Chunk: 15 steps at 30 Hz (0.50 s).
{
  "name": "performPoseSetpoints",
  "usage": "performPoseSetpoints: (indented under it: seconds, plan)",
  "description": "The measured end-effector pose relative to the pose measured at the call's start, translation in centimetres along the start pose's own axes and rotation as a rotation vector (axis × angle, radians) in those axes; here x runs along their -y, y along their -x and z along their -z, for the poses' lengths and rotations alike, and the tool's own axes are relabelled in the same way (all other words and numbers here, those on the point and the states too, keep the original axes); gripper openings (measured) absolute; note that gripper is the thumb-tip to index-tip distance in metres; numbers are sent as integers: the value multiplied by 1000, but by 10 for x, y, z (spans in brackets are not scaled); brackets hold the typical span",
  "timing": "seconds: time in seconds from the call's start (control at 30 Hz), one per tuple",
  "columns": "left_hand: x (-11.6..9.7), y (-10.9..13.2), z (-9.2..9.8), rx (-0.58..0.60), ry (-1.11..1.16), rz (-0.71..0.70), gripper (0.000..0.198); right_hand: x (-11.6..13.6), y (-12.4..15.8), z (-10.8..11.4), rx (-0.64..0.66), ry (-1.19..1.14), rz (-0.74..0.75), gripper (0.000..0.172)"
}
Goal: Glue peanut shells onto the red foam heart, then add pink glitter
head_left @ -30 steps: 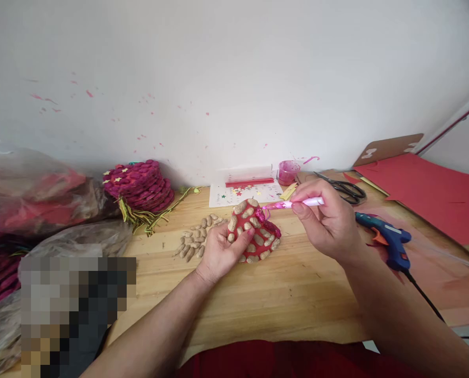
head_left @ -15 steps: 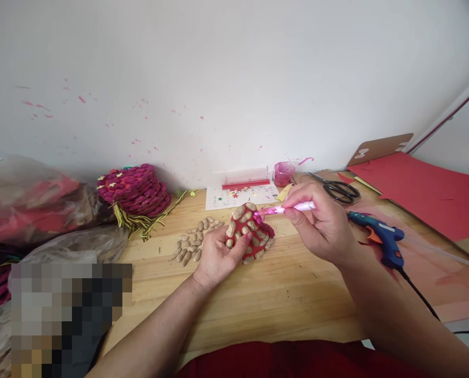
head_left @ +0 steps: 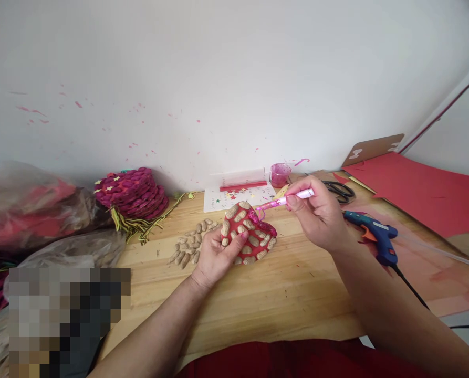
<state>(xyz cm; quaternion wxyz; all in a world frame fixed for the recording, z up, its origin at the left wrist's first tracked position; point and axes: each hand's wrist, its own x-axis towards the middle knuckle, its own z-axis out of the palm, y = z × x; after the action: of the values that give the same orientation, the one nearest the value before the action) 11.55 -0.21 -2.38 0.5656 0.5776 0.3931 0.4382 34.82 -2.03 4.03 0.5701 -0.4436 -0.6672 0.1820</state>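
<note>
My left hand (head_left: pixel 217 253) grips the left edge of a red piece covered with peanuts (head_left: pixel 253 240), thumb on top. Its upper right peanuts are coated in wet magenta; the others are bare. Pinched in my right hand (head_left: pixel 316 214) is a white brush (head_left: pixel 300 196), its pink-stained tip close to the magenta peanuts. Loose peanuts (head_left: pixel 189 242) lie on the table left of the piece. Behind it stands a small cup of pink paint (head_left: pixel 280 175), beside a white sheet (head_left: pixel 214 197) with small coloured stars.
A blue glue gun (head_left: pixel 384 244) and black scissors (head_left: pixel 342 192) lie at the right, near red sheets (head_left: pixel 427 184). Stacked magenta pieces with yellow tassels (head_left: pixel 134 194) stand at the left by plastic bags (head_left: pixel 25 205). A pink-splattered wall (head_left: pixel 179 79) rises behind the wooden table (head_left: pixel 258 310).
The view has shifted slightly. The brush has moved up a little from the magenta peanuts, and the piece is turned slightly in my left hand. More of the upper edge looks magenta.
</note>
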Motion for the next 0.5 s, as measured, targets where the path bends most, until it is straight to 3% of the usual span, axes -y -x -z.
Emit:
performPoseSetpoints:
  seconds: [0.5]
  plan:
    - [-2,1,0,5,23,14,39,4,-2,-3,2,-123,-6,11]
